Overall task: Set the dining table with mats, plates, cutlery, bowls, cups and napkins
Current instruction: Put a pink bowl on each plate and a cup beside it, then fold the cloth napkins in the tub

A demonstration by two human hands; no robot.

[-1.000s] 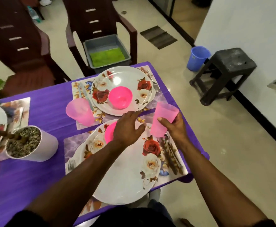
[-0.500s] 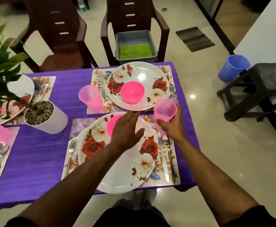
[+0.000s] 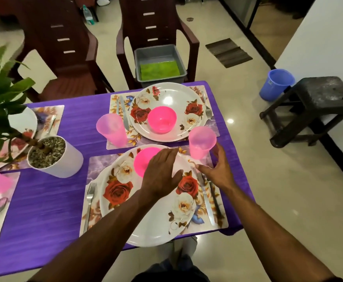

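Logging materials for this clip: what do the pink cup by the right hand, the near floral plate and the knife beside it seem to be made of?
Pink cup: translucent plastic, likely; the mat shows faintly through its wall. Near floral plate: glossy, printed roses, probably melamine, possibly glazed ceramic. Knife: shiny silver metal, apparently stainless steel, with bright reflections along it.

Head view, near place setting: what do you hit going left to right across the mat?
fork → floral plate with the left hand over its pink bowl → knife → spoon. The pink cup stands at the mat's far right corner, the right hand open beside it.
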